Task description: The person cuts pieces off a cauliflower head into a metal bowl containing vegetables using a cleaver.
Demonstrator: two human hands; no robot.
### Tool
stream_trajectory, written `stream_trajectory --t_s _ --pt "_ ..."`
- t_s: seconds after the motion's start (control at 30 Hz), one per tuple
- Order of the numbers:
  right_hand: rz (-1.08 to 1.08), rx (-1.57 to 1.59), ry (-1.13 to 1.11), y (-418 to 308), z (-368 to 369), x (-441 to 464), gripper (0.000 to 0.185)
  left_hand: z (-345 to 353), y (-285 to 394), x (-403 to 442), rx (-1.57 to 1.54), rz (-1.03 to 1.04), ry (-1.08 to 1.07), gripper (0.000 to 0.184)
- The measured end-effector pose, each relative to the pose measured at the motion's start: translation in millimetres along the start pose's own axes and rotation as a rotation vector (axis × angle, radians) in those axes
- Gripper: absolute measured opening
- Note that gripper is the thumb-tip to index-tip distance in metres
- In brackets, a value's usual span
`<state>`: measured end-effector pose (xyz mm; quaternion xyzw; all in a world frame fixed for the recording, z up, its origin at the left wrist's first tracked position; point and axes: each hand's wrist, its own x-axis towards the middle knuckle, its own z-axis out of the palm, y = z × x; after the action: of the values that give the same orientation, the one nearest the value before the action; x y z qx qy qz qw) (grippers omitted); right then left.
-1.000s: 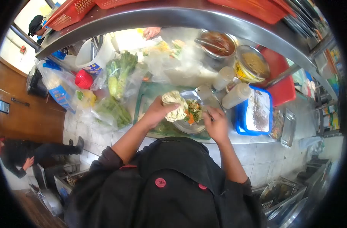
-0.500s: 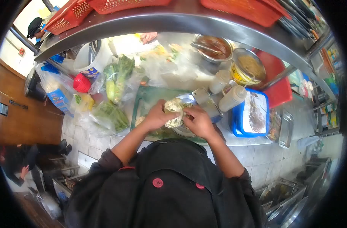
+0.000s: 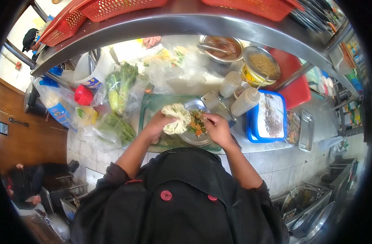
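My left hand (image 3: 155,125) is wrapped round a piece of cauliflower (image 3: 176,118), its cut, branching side facing up. Just right of it, a round metal dish (image 3: 198,141) holds a chopped mix (image 3: 197,124) of green and orange bits. My right hand (image 3: 217,128) is at the dish's right side, thumb and fingers pinched together at the edge of the mix. Whatever lies in that pinch is too small to make out. Under the dish and my left hand is a green cutting board (image 3: 153,102). A metal box grater (image 3: 217,103) lies beyond the right hand.
Two squeeze bottles (image 3: 245,101) stand right of the grater, near a blue-rimmed tub (image 3: 267,116). Bagged greens (image 3: 120,87) lie left. Behind are a bowl of red-brown sauce (image 3: 222,49) and another person's hand (image 3: 152,42). A steel shelf (image 3: 173,25) crosses overhead.
The cauliflower has tilted and moved slightly left in my left hand, showing its cut side. My right hand has come off it and moved right, uncovering the chopped mix.
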<state>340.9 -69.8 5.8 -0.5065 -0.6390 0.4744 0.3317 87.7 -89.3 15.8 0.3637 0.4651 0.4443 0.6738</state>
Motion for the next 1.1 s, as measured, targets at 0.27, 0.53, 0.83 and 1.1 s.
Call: stream_trajectory --t_s 0.27,0.53,0.83,1.1 --pt "-0.221 -0.673 0.264 48 -48 -47 0.044 -36 -17 6 -0.534 -0.149 -0.139 0.050" --pt "0.163 -0.957 0.051 91 -54 -71 0.059 -11 10 9 0.230 -0.010 -0.183 0.060" --pt "-0.083 -0.565 0.241 61 -55 -77 0.039 -7 11 20 0.366 -0.155 -0.127 0.060" --pt "-0.247 -0.227 0.067 -9 -32 -87 0.034 -4 26 28 0.949 -0.103 0.151 0.062"
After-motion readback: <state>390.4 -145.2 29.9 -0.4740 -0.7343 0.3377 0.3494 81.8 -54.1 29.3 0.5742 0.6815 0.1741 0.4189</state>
